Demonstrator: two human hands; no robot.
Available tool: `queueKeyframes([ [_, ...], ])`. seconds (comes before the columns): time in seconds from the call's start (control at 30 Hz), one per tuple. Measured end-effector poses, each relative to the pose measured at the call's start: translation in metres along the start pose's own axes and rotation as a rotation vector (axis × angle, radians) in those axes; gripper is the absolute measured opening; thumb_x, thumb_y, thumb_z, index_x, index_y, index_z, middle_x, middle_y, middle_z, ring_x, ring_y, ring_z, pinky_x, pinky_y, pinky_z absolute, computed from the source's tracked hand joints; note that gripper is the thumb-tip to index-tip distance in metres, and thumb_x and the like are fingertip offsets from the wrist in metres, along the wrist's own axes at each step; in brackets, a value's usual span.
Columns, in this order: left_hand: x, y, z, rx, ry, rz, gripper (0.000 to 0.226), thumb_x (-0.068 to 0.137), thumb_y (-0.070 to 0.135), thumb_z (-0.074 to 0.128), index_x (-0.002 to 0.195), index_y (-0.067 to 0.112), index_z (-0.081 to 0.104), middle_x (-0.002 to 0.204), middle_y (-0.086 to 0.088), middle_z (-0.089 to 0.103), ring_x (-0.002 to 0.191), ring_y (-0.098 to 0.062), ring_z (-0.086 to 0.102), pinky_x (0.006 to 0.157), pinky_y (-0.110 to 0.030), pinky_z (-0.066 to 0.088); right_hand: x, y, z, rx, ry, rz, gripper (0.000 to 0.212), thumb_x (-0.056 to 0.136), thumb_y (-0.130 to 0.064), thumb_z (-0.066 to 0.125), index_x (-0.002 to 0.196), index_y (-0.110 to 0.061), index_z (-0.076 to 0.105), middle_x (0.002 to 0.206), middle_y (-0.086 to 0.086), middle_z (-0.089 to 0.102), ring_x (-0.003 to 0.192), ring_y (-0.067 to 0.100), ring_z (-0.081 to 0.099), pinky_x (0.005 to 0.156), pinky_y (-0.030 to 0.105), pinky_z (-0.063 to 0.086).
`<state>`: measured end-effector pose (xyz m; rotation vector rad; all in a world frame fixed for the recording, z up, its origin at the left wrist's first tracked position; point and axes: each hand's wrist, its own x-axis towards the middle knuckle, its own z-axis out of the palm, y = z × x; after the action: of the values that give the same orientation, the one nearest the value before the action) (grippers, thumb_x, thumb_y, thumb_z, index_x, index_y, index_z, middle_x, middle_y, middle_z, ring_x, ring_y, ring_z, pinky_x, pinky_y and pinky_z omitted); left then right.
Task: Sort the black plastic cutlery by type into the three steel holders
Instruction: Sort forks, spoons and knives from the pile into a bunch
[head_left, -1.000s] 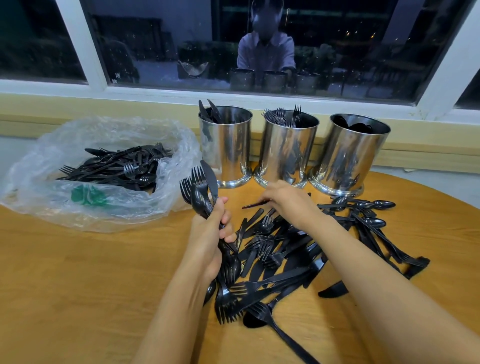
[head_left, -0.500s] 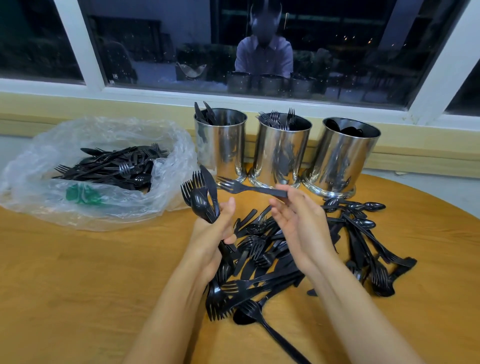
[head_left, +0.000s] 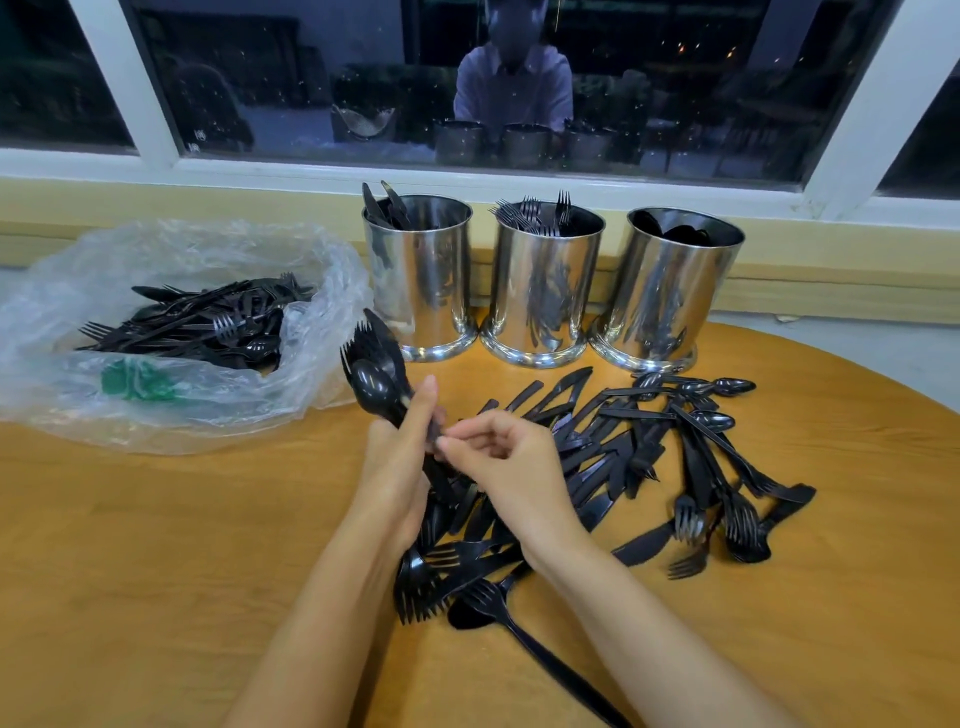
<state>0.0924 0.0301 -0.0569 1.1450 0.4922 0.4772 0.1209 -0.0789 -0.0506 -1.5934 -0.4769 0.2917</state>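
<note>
Now: left hand (head_left: 395, 467) near centre of desk (head_left: 156, 545), fingers wrapped round bundle (head_left: 374, 384) of mixed black cutlery; spoon bowl, fork tines and knife tip point up toward 11 o'clock. Right hand (head_left: 514, 467) just beside it at 3 o'clock, fingers curled, fingertips pinching bundle's handles next to left thumb. Loose pile (head_left: 623, 452) lies under both hands, spreading to 3 o'clock. Steel holders in row at 12 o'clock: left holder (head_left: 421, 280) has knives, middle holder (head_left: 545, 291) forks, right holder (head_left: 670, 296) dark pieces, type unclear. Plastic bag (head_left: 182, 410) with more cutlery at 10 o'clock.
</note>
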Motion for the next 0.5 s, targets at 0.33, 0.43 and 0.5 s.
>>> queueKeyframes([
  [0.33, 0.002, 0.006, -0.004, -0.102, -0.020, -0.013, 0.016, 0.105, 0.021, 0.042, 0.097, 0.011, 0.052, 0.063, 0.002, 0.048, 0.049, -0.008, 0.039, 0.050, -0.021, 0.037, 0.030, 0.005, -0.050, -0.376, 0.131, -0.152, 0.008, 0.089, -0.017, 0.067, 0.087, -0.024, 0.071, 0.084, -0.012, 0.068, 0.078, 0.006, 0.058, 0.071, 0.013, 0.046],
  [0.43, 0.001, 0.005, -0.006, -0.041, -0.063, -0.023, 0.017, 0.103, 0.025, 0.046, 0.099, 0.010, 0.054, 0.055, 0.007, 0.036, 0.041, -0.003, 0.027, 0.039, -0.015, 0.024, 0.039, 0.016, -0.072, -0.492, 0.139, -0.096, 0.009, 0.090, -0.016, 0.065, 0.088, -0.024, 0.069, 0.082, -0.015, 0.065, 0.076, -0.001, 0.055, 0.068, 0.007, 0.041],
  [0.5, 0.001, 0.005, -0.005, -0.007, -0.070, -0.029, 0.018, 0.103, 0.026, 0.046, 0.098, 0.011, 0.056, 0.051, 0.010, 0.032, 0.039, -0.002, 0.024, 0.038, -0.015, 0.020, 0.043, 0.023, -0.075, -0.545, 0.110, -0.056, 0.007, 0.091, -0.018, 0.065, 0.090, -0.024, 0.069, 0.083, -0.015, 0.064, 0.076, -0.002, 0.054, 0.066, 0.007, 0.040],
])
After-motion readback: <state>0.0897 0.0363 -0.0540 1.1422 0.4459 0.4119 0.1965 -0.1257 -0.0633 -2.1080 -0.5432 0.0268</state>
